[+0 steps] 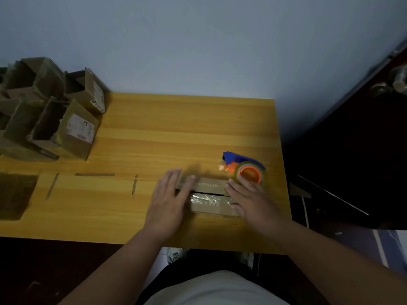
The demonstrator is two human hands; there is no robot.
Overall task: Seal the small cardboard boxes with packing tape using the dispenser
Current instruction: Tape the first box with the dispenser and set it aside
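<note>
Grip, left hand: fingers straight and spread, flat on the left end of the small cardboard box, low centre of frame on the worktop. Grip, right hand: fingers spread, pressing the right end. Flaps closed; centre seam looks untaped, old film on the near flap. Tape dispenser: just beyond your right hand, untouched. Open boxes: upper left. Step judged: holding flaps shut. Next, keep your left pressing, take the dispenser, run tape along the seam.
</note>
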